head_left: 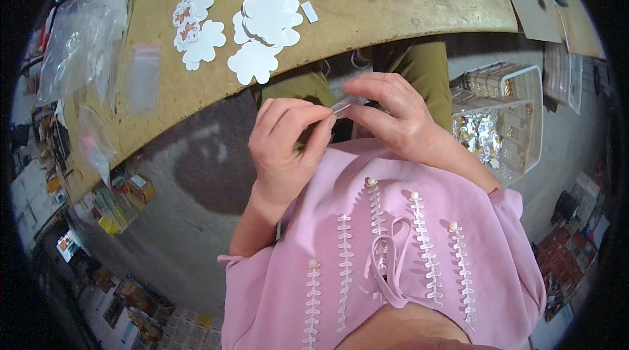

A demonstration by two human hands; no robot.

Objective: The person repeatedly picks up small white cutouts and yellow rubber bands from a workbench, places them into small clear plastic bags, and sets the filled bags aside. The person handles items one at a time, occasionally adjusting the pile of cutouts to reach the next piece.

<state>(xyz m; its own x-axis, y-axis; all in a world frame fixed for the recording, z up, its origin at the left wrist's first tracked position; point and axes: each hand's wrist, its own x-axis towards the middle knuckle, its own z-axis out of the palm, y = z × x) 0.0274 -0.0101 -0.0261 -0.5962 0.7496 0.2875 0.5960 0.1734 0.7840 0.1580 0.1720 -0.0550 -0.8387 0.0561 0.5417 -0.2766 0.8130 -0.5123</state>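
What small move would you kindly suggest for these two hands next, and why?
Perhaps the left hand could steady the clear plastic piece while the right hand gently spreads it: both hands pinch it, and it looks narrow from this angle, so whether it is open is unclear.

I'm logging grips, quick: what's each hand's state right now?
Left hand: closed, thumb and finger pinching a small clear plastic piece.
Right hand: closed, thumb and fingers holding the same piece.
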